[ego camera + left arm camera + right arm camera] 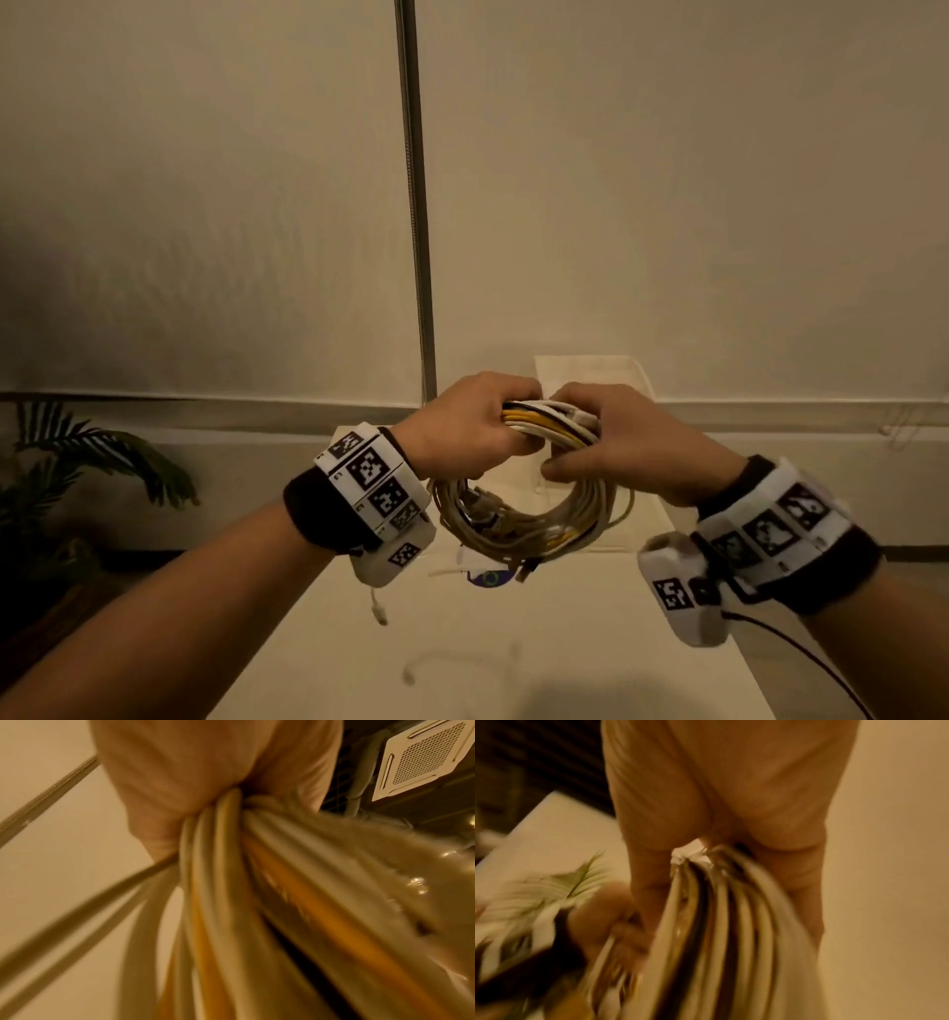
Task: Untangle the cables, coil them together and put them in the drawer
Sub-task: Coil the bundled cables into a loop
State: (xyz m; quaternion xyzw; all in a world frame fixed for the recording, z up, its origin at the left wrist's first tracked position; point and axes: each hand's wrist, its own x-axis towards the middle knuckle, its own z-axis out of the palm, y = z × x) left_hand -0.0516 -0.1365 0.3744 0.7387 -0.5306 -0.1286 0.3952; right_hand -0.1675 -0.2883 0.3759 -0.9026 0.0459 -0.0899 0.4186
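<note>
Pale bench (539, 642) below, plain wall (667, 205) behind, plant (77, 488) far left. Left hand (462, 426) and right hand (626, 442) both grip top of coil (529, 524), raised above bench, near far edge.

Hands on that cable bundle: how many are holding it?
2. The left hand grips the top of the coiled cables from the left; the right hand grips the same spot from the right, beside it.
</note>
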